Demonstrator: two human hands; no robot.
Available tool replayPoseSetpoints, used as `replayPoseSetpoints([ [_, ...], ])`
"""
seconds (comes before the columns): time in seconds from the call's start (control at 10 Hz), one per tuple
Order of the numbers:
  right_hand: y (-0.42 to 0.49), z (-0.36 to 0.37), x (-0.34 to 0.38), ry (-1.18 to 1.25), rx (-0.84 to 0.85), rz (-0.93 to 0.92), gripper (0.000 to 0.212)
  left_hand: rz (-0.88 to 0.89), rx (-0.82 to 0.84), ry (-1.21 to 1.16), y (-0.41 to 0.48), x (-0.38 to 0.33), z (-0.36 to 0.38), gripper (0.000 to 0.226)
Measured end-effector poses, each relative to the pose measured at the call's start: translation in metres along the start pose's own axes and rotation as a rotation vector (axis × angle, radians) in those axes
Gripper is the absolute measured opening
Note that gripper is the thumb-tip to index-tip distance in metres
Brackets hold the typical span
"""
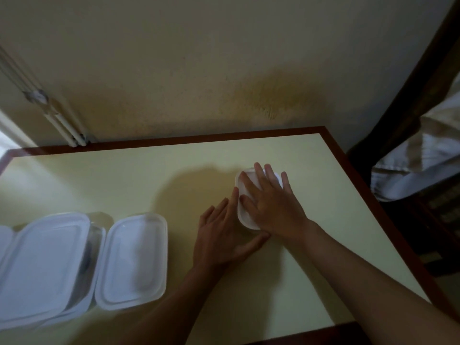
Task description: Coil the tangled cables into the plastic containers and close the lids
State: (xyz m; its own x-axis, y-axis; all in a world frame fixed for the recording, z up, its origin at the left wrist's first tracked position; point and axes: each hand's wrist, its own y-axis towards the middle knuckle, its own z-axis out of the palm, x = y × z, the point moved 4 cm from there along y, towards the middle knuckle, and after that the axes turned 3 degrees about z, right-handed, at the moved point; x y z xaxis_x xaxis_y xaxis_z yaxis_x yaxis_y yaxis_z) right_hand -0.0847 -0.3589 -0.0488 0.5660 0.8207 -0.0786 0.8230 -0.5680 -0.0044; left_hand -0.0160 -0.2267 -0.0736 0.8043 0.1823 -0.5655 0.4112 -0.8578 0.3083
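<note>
A small white-lidded plastic container sits right of the table's middle. My right hand lies flat on its lid with fingers spread and straight, pressing down. My left hand is beside the container's left and near side, fingers straight along its wall, thumb by its near end. Its contents are hidden by the lid and my hand. No cable is visible.
Two larger lidded containers stand at the table's left front, another white lid at the far left edge. The pale table has a brown rim against the wall. A dark chair with cloth stands to the right.
</note>
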Motion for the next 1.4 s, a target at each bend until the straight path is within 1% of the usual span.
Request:
replayPoseSetpoints([
  [0.1,0.0,0.002,-0.002,-0.004,0.003,-0.007,0.078,-0.033,0.021,-0.047,-0.003,0.003,0.0,0.085],
  [0.2,-0.003,0.0,-0.001,0.017,0.014,-0.013,0.08,-0.114,0.032,-0.114,-0.003,0.006,-0.003,0.066],
  [0.3,-0.001,0.0,0.001,0.121,-0.017,0.011,0.077,-0.155,0.118,-0.13,0.001,0.005,-0.002,0.067],
  [0.4,-0.015,-0.008,-0.005,0.519,-0.156,0.368,0.069,-0.253,0.266,-0.102,0.013,-0.003,-0.012,0.061],
  [0.5,-0.052,-0.015,0.004,0.97,-0.221,0.698,0.065,-0.312,0.264,0.034,0.016,-0.019,-0.033,0.057],
  [0.6,-0.068,-0.033,0.024,1.176,-0.224,0.729,0.055,-0.329,0.148,-0.017,0.0,-0.029,-0.067,0.055],
  [0.7,-0.057,-0.053,0.051,1.178,-0.241,0.599,0.052,-0.316,0.015,0.045,-0.02,-0.026,-0.115,0.048],
  [0.8,-0.051,-0.071,0.099,1.198,-0.199,0.48,0.049,-0.237,-0.099,0.209,-0.041,-0.02,-0.169,0.053],
  [0.9,-0.054,-0.081,0.153,1.211,-0.161,0.394,0.048,-0.145,-0.126,0.395,-0.06,-0.002,-0.208,0.049],
  [1.0,-0.057,-0.081,0.194,1.17,-0.149,0.327,0.046,-0.15,0.084,0.57,-0.082,0.014,-0.22,0.046],
  [1.1,-0.061,-0.074,0.221,1.109,-0.138,0.284,0.044,-0.109,0.275,0.665,-0.104,0.024,-0.212,0.051],
  [1.2,-0.061,-0.066,0.225,1.034,-0.102,0.299,0.045,-0.057,0.319,0.69,-0.11,0.033,-0.208,0.056],
  [1.3,-0.064,-0.071,0.22,0.862,-0.021,0.293,0.049,-0.049,0.329,0.684,-0.109,0.039,-0.206,0.058],
  [1.4,-0.079,-0.115,0.195,0.998,-0.074,0.285,0.05,-0.092,0.333,0.614,-0.106,0.038,-0.21,0.061],
])
